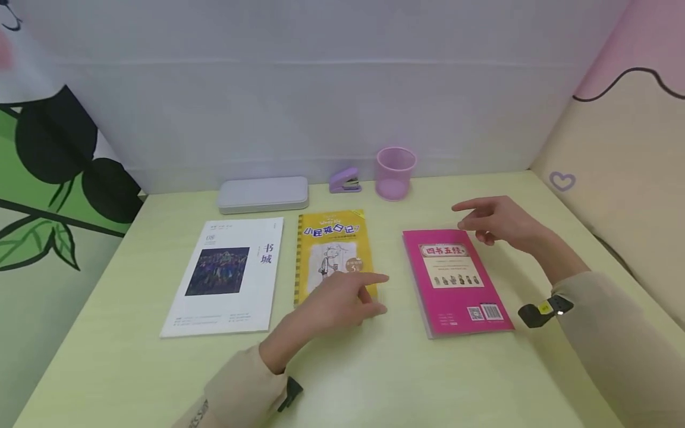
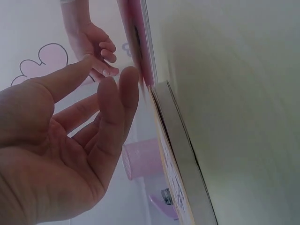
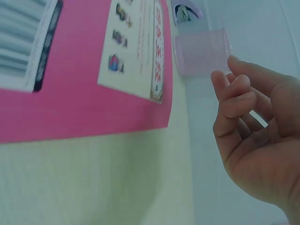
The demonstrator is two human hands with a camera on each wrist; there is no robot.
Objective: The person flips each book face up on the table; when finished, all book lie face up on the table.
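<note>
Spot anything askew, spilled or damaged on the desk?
Mostly tidy. The pink book lies turned out of line with the yellow book, and the white magazine slants the other way. No spill or damage shows. The left hand and right hand hold nothing.

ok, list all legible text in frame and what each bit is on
"书城" and "08": white magazine.
"小屁孩日记": yellow spiral book; a "3" in its round badge.
"四书五经": pink book.
Small print, barcode digits and QR code on all three: too small to read.
</note>
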